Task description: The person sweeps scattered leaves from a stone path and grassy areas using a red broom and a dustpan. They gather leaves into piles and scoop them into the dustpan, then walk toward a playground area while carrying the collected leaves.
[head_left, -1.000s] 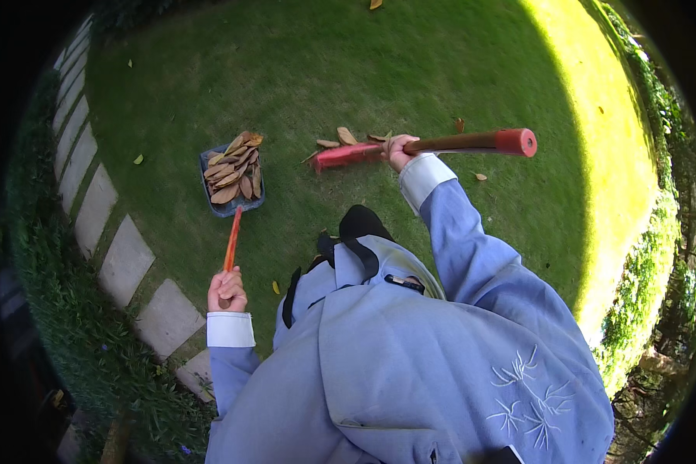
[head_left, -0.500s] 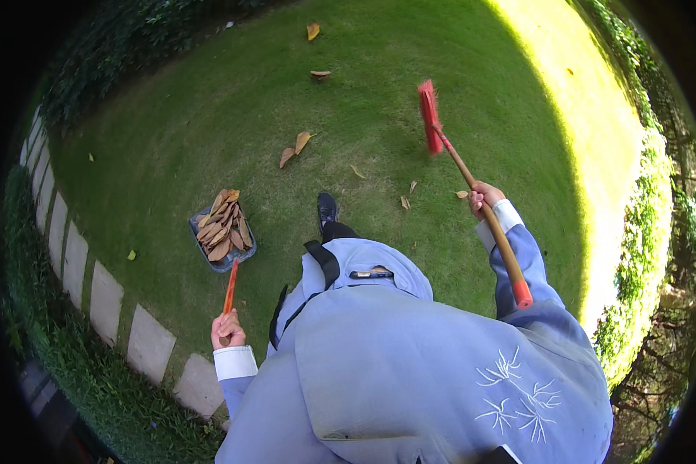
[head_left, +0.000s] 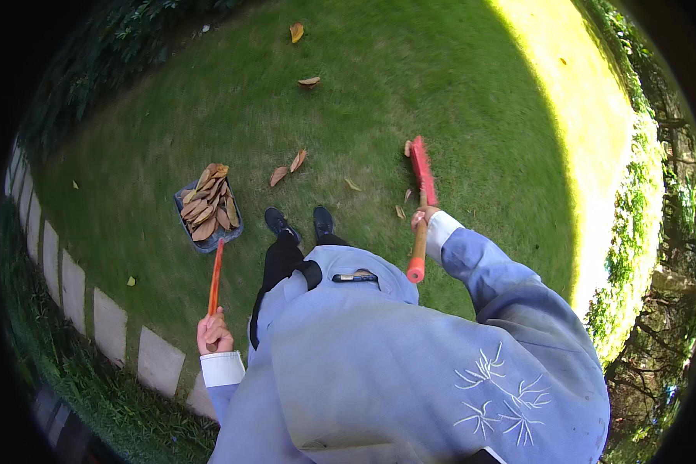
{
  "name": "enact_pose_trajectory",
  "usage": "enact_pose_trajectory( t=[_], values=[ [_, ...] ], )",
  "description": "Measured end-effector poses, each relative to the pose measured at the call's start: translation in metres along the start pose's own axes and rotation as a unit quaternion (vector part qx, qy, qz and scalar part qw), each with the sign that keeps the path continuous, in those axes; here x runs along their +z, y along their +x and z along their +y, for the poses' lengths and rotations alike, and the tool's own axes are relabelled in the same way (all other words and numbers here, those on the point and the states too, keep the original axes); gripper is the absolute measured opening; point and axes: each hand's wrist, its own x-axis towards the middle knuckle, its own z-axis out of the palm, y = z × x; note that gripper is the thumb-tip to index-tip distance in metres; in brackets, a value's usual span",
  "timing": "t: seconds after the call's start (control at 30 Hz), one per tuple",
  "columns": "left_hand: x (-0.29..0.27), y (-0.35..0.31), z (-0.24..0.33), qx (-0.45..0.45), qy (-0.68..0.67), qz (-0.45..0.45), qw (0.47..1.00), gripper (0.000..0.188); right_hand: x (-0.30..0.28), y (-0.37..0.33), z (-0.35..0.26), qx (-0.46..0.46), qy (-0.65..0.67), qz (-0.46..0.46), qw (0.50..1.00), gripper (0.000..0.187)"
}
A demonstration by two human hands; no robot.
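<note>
Okay, so the biggest thing was a shady green lawn [head_left: 348, 116], with a bright sunlit strip down the right. Pale grey rectangular stone slabs [head_left: 109, 327] curved along the left side. The person wore a light blue long-sleeved top [head_left: 348, 348] with white embroidered sprigs. Next down was a broom with red bristles and a brown stick handle [head_left: 422, 176], out to the right of the feet. The blue-grey plastic dustpan with an orange handle [head_left: 207, 246] sat off to the left, heaped with dry brown leaves [head_left: 207, 205]; couldn't tell if it touched the grass. Left hand [head_left: 214, 332] was wrapped around the dustpan's handle, right hand [head_left: 423, 217] curled around the broom stick just below the bristles. Smallest stuff: two loose tan leaves [head_left: 278, 176] on the grass between both tools.
</note>
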Motion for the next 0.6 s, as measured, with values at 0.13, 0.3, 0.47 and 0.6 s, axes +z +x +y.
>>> enact_pose_trajectory(
  t=[0.13, 0.3, 0.47, 0.6],
  values=[
    [0.036, 0.040, 0.035, -0.016, -0.011, 0.000, 1.000, 0.021, 0.118, -0.063, 0.067, 0.234, 0.057, -0.130, 0.962, 0.030],
    [0.062, 0.061, 0.052, -0.013, -0.007, 0.002, 1.000, 0.018, 0.210, -0.124, 0.079, 0.365, 0.081, -0.218, 0.901, 0.030],
    [0.069, 0.059, 0.050, -0.002, 0.021, -0.003, 1.000, 0.017, 0.257, -0.158, 0.049, 0.174, -0.171, -0.250, 0.937, 0.019],
    [0.054, 0.063, 0.034, 0.009, -0.004, -0.035, 0.999, 0.019, 0.325, -0.140, -0.007, -0.038, -0.358, -0.209, 0.909, 0.010]
  ],
)
